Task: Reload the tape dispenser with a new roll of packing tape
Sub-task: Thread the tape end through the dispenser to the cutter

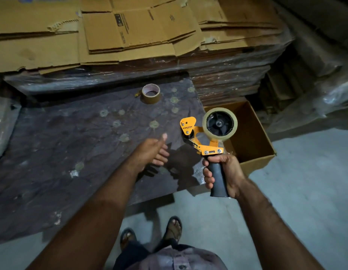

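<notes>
I grip the dispenser (208, 137) by its black handle with my right hand (224, 173), fingers wrapped tight around it, and I hold it upright over the near right corner of the table (52, 143) so that the open side of the hub faces me and I can see how it is loaded. A clear, pale roll (220, 124) sits on the black hub, its band looking fairly thin to me, though I cannot say how much tape is left on it. The orange frame with its guard plate points left, toward my other hand, which puts the feed end where that hand could reach it. My left hand (151, 151) hangs open and empty just beside the dispenser, thumb up, fingers loosely curled, touching nothing; I judge it is free for whichever part comes next, pulling the roll off the hub or fetching the other one. That other one, a brown roll (151, 93), lies flat on the far side of the table, well apart from both hands, hole upward, with a short tab of tape sticking out at its left. It looks fuller than the clear one, so I take it for the new roll. An open box (253, 152) stands on the floor right of the table, under the dispenser.
</notes>
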{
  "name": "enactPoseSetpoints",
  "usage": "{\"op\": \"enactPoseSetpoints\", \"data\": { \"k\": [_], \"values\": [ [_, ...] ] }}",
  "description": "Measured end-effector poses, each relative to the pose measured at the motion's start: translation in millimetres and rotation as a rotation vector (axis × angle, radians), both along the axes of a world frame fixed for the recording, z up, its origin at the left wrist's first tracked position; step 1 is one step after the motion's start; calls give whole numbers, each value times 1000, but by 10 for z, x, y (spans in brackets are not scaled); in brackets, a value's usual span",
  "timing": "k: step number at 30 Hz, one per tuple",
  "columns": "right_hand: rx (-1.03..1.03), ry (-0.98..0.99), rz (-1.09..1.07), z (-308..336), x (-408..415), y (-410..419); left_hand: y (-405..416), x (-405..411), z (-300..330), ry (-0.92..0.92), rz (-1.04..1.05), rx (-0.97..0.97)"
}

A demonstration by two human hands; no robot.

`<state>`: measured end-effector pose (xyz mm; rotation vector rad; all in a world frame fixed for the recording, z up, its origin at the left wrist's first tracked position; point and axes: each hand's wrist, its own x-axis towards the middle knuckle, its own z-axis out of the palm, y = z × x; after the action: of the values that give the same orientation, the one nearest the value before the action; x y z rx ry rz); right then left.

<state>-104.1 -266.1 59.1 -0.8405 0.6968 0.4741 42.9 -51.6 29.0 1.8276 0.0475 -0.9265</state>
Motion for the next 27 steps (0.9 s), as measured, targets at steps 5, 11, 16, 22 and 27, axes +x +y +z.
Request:
{"op": "enactPoseSetpoints", "data": {
  "k": [5,11,16,22,27],
  "values": [
    [-28,4,15,-66,-46,65,-265,-207,154,504,91,-185],
    [-81,34,92,-119,-81,177,-325,-46,156,406,261,-309],
    [-19,24,45,-157,-144,251,-264,-131,-13,401,265,-341],
    [-31,22,4,-159,-192,230,-191,-162,-103,328,383,-358],
    [-87,20,-1,-127,-198,206,-55,-107,-77,337,362,-299]
  ]
}}
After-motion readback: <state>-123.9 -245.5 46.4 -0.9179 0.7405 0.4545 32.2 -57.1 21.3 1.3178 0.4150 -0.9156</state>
